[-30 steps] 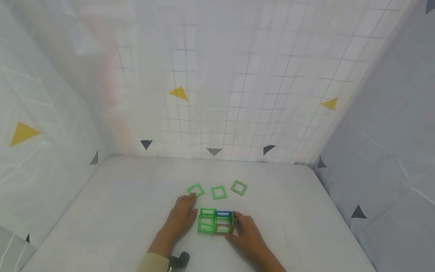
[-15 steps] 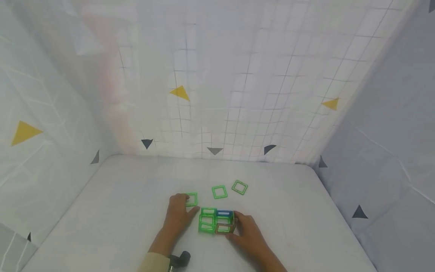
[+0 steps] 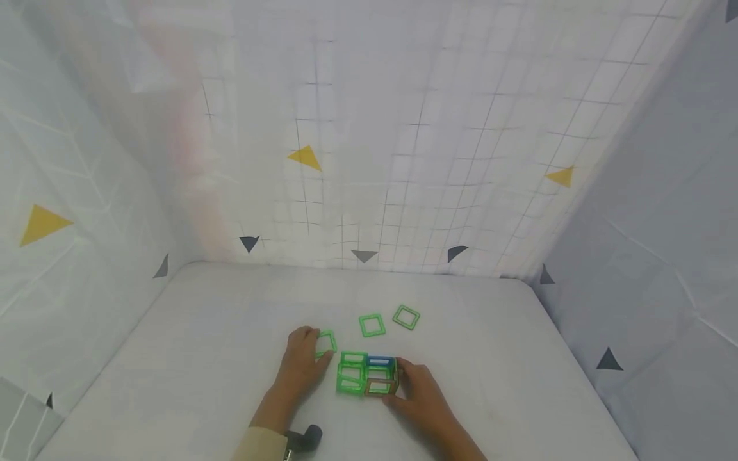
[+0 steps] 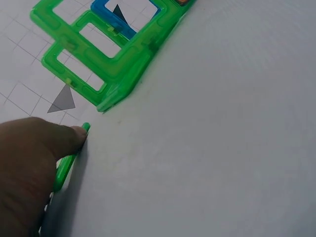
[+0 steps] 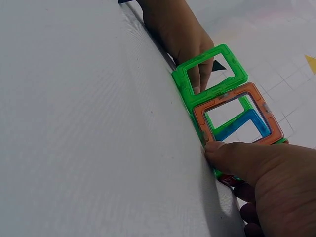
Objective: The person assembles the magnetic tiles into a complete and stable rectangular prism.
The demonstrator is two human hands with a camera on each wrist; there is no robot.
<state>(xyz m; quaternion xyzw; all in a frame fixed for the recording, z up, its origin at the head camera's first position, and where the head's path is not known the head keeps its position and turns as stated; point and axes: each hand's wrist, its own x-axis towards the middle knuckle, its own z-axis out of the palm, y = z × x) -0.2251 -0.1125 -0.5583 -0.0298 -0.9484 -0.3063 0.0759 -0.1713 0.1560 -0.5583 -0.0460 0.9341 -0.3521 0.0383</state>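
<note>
A small structure of upright green, blue and orange square frame tiles stands on the white table. My right hand grips its right side, and the right wrist view shows the thumb pressing the orange tile at its corner. My left hand pinches a loose green square tile just left of the structure, tilted up off the table. In the left wrist view a fingertip sits on that tile's edge, close to the structure.
Two more green square tiles lie flat behind the structure. White cloth walls with grid lines and triangle marks close in the table at the back and both sides. A dark camera sits on the left wrist.
My left hand slid the leftmost green tile back towards the structure, then took hold of it and tipped it up. The right hand has stayed on the structure.
</note>
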